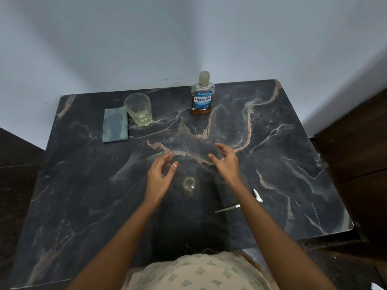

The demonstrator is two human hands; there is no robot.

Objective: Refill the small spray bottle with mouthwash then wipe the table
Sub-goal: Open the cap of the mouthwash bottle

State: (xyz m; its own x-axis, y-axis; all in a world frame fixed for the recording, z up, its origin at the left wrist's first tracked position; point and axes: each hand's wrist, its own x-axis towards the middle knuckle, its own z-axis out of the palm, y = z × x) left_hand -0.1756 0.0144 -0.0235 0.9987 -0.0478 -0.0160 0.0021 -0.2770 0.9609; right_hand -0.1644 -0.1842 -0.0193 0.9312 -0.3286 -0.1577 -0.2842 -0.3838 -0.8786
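Note:
A small clear spray bottle (188, 184) stands open-topped on the dark marble table (293, 164), between my two hands. Its spray head with the thin dip tube (228, 208) lies on the table to the right, partly behind my right forearm. The mouthwash bottle (201, 95), capped, with a blue label and a little brown liquid at the bottom, stands at the back centre. A folded grey-green cloth (115, 126) lies back left. My left hand (160, 176) hovers left of the small bottle, fingers relaxed, holding nothing. My right hand (226, 162) hovers right of it, fingers loosely curved, empty.
A clear drinking glass (139, 110) with a little pale liquid stands beside the cloth. A small white scrap (257, 195) lies right of my right forearm. Walls close the table in at the back; dark wooden furniture (356, 153) stands on the right.

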